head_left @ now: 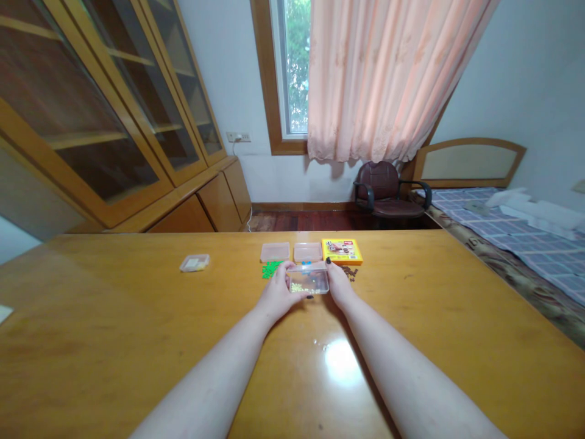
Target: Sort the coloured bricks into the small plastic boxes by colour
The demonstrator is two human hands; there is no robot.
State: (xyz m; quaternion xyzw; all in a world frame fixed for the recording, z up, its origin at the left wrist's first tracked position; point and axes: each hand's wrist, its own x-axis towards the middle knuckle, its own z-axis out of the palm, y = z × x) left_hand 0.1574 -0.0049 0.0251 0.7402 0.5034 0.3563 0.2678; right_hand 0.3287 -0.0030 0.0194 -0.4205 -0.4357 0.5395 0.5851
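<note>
Both hands have a clear plastic tub [308, 281] between them, left hand [276, 294] on one end and right hand [339, 285] on the other, gripping it snugly from the sides. There are little yellow bits [297, 287] inside. Just past it, two pinkish plastic containers [275, 252] sit on the wooden table [425, 292], with green pieces [271, 269] and brown pieces [350, 272] nearby. There's also a yellow box [342, 250], but its print's too small to read, sadly.

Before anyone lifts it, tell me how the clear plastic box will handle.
The clear plastic box looks thin-walled, so it is probably light and may flex. Its smooth sides could be slippery. The small yellow pieces inside look loose, so they would likely slide if tipped.
</note>
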